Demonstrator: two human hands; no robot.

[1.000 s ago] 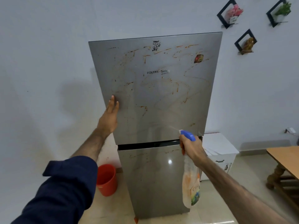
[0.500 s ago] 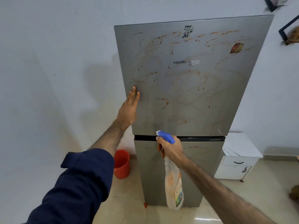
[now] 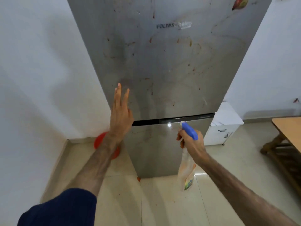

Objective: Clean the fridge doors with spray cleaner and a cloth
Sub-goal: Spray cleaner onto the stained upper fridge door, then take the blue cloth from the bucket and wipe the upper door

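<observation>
While the view has closed in on the stained upper fridge door, the left hand stays flat against it, fingers straight, and the right hand grips the spray bottle lower, by the door gap, so spraying continues.

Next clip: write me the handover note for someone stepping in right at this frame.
Left hand: open, fingers straight, at the upper door's left edge.
Right hand: holds the spray bottle, nozzle near the gap between the doors; a cloth hangs below the hand.
Done: no wiped area shows; brown streaks cover the upper door.
Left: spray and wipe the upper door, then the lower door.
</observation>
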